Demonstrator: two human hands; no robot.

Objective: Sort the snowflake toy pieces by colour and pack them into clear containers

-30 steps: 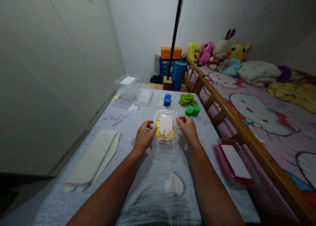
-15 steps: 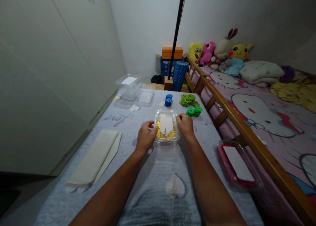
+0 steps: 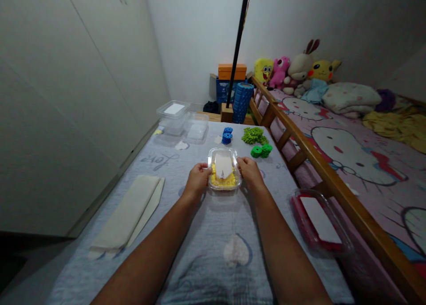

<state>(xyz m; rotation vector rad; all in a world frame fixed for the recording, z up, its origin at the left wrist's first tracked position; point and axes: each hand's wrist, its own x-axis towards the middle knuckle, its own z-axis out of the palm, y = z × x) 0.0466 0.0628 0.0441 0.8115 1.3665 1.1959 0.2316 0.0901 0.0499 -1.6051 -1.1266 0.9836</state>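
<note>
A clear plastic box [image 3: 224, 172] with yellow pieces and a white label under its lid sits in the middle of the cloth-covered table. My left hand [image 3: 197, 180] grips its left side with curled fingers. My right hand [image 3: 251, 173] grips its right side the same way. Both thumbs press on the lid's edges.
Beyond the box lie blue discs [image 3: 226, 135], a heap of light green pieces [image 3: 253, 135] and dark green discs [image 3: 261, 151]. Empty clear boxes [image 3: 181, 118] stand far left. A folded cloth [image 3: 128, 214] lies at left, a red-filled box [image 3: 317, 223] at right beside the wooden bed rail [image 3: 319, 172].
The box has been drawn in slightly and now looks lower and flatter between my hands; both hands stay on its sides.
</note>
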